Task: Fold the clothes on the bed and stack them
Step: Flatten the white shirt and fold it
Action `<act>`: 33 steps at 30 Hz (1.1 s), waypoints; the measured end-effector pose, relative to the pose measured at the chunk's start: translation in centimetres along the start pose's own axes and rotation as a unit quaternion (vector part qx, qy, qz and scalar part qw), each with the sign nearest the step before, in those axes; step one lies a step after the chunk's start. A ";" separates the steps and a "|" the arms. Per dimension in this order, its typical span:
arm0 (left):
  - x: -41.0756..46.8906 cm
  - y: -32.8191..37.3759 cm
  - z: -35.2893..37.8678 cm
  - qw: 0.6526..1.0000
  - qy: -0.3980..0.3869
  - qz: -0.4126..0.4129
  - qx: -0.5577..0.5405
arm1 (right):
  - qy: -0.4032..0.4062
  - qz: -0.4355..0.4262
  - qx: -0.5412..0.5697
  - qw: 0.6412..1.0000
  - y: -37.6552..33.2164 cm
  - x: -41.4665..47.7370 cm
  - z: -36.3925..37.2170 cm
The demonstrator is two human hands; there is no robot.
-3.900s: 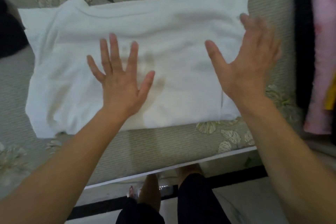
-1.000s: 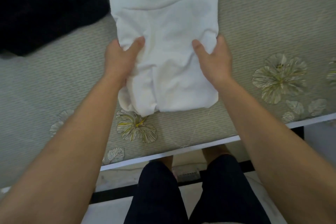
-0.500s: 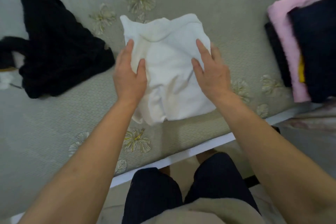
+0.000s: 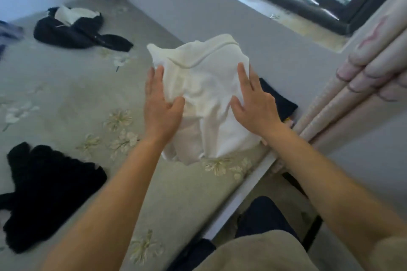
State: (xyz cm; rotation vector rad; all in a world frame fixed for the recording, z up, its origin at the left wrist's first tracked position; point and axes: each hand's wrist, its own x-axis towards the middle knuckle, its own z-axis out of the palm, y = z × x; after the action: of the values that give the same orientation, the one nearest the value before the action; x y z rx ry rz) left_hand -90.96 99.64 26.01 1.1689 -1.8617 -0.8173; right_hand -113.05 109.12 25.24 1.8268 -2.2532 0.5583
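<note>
A folded white garment (image 4: pixel 204 94) is held between both hands above the right side of the bed (image 4: pixel 66 99). My left hand (image 4: pixel 161 105) grips its left edge, thumb on top. My right hand (image 4: pixel 253 103) grips its right edge, fingers spread over the cloth. Under and behind the white garment, a stack of folded clothes (image 4: pixel 278 101) with a dark top piece lies at the bed's right edge; most of it is hidden. The garment's lower folds hang loose toward me.
A crumpled black garment (image 4: pixel 44 191) lies near left on the bed. A black and white garment (image 4: pixel 77 28) lies at the far left. A grey wall with a window ledge (image 4: pixel 286 17) runs behind. Pink curtains (image 4: pixel 363 77) hang on the right.
Both hands have lifted the folded white garment off the bed and carried it right, over the stack. My view has swung right and up, bringing the window and curtains into sight.
</note>
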 end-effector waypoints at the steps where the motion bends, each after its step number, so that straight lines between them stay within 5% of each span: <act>1: 0.2 0.8 1.2 1.000 -0.022 0.003 -0.021 | 0.001 0.002 -0.015 1.000 1.5 0.1 -0.8; 7: 0.0 3.5 10.7 0.995 -0.077 -0.032 -0.055 | -0.066 -0.006 -0.055 0.996 12.6 0.7 -1.6; 13: 1.8 4.7 23.0 0.980 -0.098 -0.158 -0.075 | -0.187 0.003 -0.038 0.982 24.5 5.1 2.5; 21: 6.6 5.9 38.3 0.942 -0.037 -0.315 -0.113 | -0.285 0.023 0.014 0.958 37.8 14.0 8.6; 23: 7.1 4.3 41.3 0.940 -0.039 -0.324 -0.102 | -0.278 0.046 0.040 0.959 39.6 14.8 11.1; 28: 7.5 -1.7 44.9 0.893 -0.216 -0.392 -0.036 | -0.269 0.050 -0.005 0.962 39.5 10.8 17.4; 31: 7.0 -2.5 44.6 0.898 -0.225 -0.378 0.000 | -0.232 0.057 0.011 0.971 38.6 7.3 18.7; 33: 7.0 -2.7 44.5 0.910 -0.213 -0.335 0.119 | -0.239 0.050 0.020 0.969 38.4 6.4 19.3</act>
State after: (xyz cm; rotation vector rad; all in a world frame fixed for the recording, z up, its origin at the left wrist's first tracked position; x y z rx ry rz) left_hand -130.13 97.24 3.76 1.9692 -1.9461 -1.3316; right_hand -150.02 102.16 3.48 2.0539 -2.6619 0.1864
